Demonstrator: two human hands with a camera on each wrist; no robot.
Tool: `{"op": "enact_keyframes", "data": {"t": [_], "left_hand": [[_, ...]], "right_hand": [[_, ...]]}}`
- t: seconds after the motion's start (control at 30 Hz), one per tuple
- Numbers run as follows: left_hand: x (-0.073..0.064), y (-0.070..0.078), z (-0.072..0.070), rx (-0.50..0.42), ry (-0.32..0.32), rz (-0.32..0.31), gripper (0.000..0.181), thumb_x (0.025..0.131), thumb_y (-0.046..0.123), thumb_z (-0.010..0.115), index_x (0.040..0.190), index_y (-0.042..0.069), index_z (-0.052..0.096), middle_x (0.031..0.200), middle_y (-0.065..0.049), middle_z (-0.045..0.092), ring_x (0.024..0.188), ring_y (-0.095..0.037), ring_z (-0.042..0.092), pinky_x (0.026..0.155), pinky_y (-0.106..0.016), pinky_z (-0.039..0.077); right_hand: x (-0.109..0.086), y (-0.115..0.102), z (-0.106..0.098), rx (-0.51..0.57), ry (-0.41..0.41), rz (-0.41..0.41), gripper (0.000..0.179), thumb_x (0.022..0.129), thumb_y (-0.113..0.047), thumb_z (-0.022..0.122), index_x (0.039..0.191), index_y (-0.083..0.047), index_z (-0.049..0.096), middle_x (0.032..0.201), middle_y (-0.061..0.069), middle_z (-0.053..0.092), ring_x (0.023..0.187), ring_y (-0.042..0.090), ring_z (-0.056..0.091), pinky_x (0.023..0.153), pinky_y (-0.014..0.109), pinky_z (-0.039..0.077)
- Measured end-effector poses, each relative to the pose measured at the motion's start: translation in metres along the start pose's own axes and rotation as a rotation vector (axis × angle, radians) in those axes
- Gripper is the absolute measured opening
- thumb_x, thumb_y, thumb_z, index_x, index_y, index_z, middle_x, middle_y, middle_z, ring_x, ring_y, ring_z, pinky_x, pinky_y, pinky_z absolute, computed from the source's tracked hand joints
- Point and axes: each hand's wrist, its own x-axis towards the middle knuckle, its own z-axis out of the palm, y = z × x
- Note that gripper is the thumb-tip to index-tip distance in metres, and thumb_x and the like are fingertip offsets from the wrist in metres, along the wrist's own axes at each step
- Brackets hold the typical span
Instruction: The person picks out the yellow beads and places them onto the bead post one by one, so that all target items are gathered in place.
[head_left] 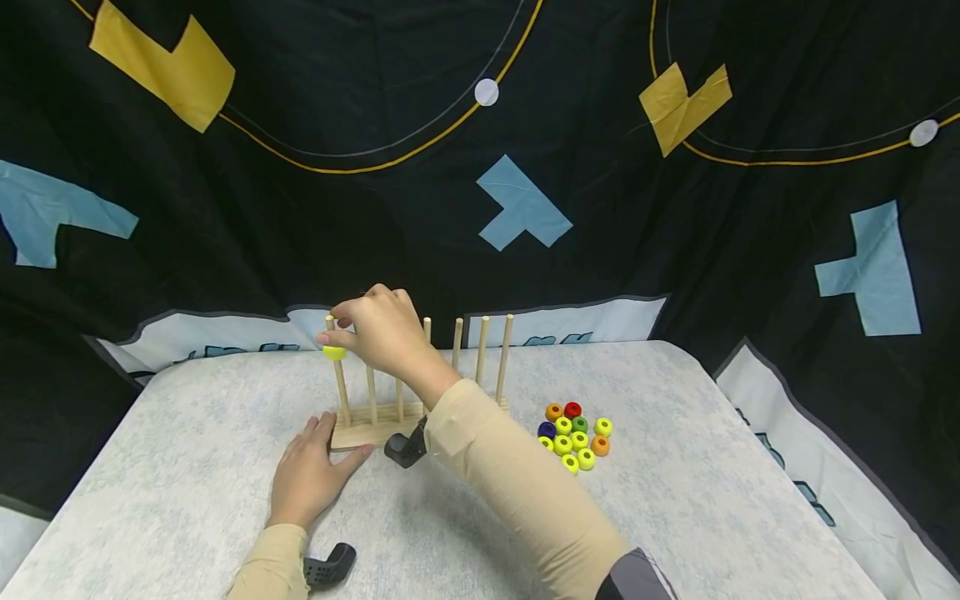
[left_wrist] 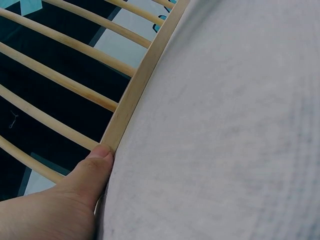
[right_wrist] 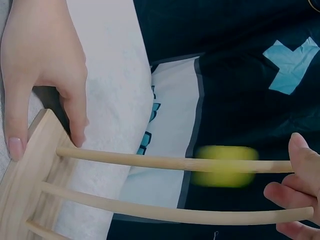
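Observation:
A wooden peg stand (head_left: 367,432) with a row of upright pegs stands on the table. My left hand (head_left: 303,471) holds the base's left end, with the thumb on the front edge (left_wrist: 102,152) and a finger on the far side in the right wrist view. Around the leftmost peg is a yellow bead (head_left: 334,353), high up. In the right wrist view the bead (right_wrist: 215,177) looks blurred and sits below the fingertips, apart from them. My right hand (head_left: 390,333) is at that peg's top, with thumb and fingers spread.
Several loose beads (head_left: 562,445), yellow, orange, red, green and dark blue, lie on the table (head_left: 675,500) right of the stand. Behind the table hangs a dark patterned cloth (head_left: 420,242). My right forearm crosses in front of the stand.

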Motion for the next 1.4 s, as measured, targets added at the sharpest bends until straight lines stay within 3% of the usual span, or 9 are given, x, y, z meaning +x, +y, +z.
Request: {"op": "enact_keyframes", "data": {"t": [0.33,0.67,1.07,1.4], "left_hand": [[-0.002,-0.001,0.001,-0.006,-0.006,-0.003,0.1,0.086,0.068,0.061,0.151,-0.004,0.034,0.152,-0.031,0.038,0.144,-0.051,0.03,0.116,-0.069,0.024],[-0.003,0.0,0.004,-0.01,0.015,0.003,0.098,0.087,0.064,0.064,0.149,-0.005,0.036,0.151,-0.031,0.039,0.144,-0.05,0.031,0.117,-0.068,0.024],[-0.001,-0.001,0.002,-0.01,0.029,0.021,0.098,0.087,0.065,0.063,0.15,-0.005,0.035,0.152,-0.032,0.037,0.144,-0.05,0.031,0.117,-0.066,0.025],[-0.001,0.0,0.002,-0.011,0.028,0.028,0.097,0.087,0.062,0.065,0.149,-0.006,0.035,0.152,-0.033,0.037,0.143,-0.05,0.031,0.117,-0.066,0.025]], "right_hand": [[-0.005,0.004,-0.005,-0.022,0.052,-0.031,0.042,0.091,-0.051,0.066,0.124,-0.026,0.071,0.108,-0.015,0.074,0.111,0.01,0.057,0.097,0.027,0.044],[-0.018,0.021,-0.025,0.047,0.131,-0.033,0.044,0.092,-0.046,0.066,0.129,-0.023,0.067,0.118,-0.012,0.072,0.12,0.012,0.054,0.109,0.031,0.042],[-0.054,0.062,-0.063,0.143,0.323,-0.043,0.044,0.089,-0.036,0.073,0.128,-0.016,0.068,0.121,-0.005,0.071,0.123,0.014,0.052,0.102,0.031,0.048],[-0.106,0.108,-0.079,0.132,0.383,-0.007,0.044,0.088,-0.03,0.076,0.127,-0.012,0.068,0.118,0.0,0.071,0.119,0.017,0.054,0.093,0.034,0.053]]}}
